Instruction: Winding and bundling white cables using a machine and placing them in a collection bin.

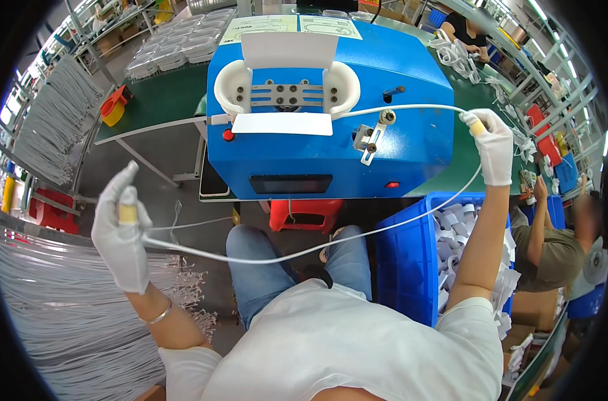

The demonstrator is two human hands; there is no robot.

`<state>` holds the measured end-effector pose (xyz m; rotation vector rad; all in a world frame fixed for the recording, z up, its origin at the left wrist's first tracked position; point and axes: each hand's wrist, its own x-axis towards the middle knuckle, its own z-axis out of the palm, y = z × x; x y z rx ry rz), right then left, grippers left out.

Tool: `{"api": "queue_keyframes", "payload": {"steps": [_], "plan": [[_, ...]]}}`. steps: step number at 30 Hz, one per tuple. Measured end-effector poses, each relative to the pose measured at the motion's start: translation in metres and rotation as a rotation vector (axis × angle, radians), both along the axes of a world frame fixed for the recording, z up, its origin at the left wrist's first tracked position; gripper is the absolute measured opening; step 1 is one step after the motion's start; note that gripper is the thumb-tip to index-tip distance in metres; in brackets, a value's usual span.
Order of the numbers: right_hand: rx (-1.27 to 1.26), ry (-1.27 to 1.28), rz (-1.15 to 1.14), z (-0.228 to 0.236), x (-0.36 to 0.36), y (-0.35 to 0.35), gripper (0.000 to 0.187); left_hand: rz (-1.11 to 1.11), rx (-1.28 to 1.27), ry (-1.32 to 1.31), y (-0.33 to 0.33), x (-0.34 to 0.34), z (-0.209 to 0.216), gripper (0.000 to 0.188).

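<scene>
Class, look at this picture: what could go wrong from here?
1. The white cable sags between the left hand and right hand; the slack might tangle.
2. It also runs close to the metal roller bracket on the blue machine and could snag there.

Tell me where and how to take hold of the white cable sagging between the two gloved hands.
Pinch the white cable near the low middle of its sag, probably best from above, with the grip set across its length. It is slender and hangs in a loose curve there, well apart from the left hand and right hand.
</scene>
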<state>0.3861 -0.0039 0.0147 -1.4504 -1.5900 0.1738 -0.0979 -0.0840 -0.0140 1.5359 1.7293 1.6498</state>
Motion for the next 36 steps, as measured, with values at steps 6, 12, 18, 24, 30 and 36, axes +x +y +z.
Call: {"api": "queue_keyframes", "payload": {"steps": [6, 12, 18, 24, 30, 36], "plan": [[-0.115, 0.131, -0.034, -0.003, 0.012, -0.023, 0.013, -0.523, -0.401, 0.002, -0.023, 0.011, -0.018, 0.022], [-0.291, 0.228, -0.051, -0.009, 0.028, -0.042, 0.016, -0.883, -0.788, 0.058, -0.018, 0.06, -0.067, 0.021], [-0.28, 0.318, 0.002, -0.015, 0.023, -0.046, 0.015, -1.164, -1.025, -0.332, -0.021, 0.11, -0.123, 0.028], [-0.354, 0.473, 0.153, -0.012, -0.003, -0.053, 0.017, -1.094, -0.871, -0.12, -0.024, 0.133, -0.163, 0.033], [-0.442, 0.525, 0.225, -0.006, -0.022, -0.043, 0.016, -0.912, -0.903, 0.192, -0.02, 0.113, -0.175, 0.037], [-0.404, 0.562, 0.22, -0.011, -0.017, -0.044, 0.011, -1.01, -0.96, 0.312, -0.027, 0.109, -0.184, 0.037]]}}
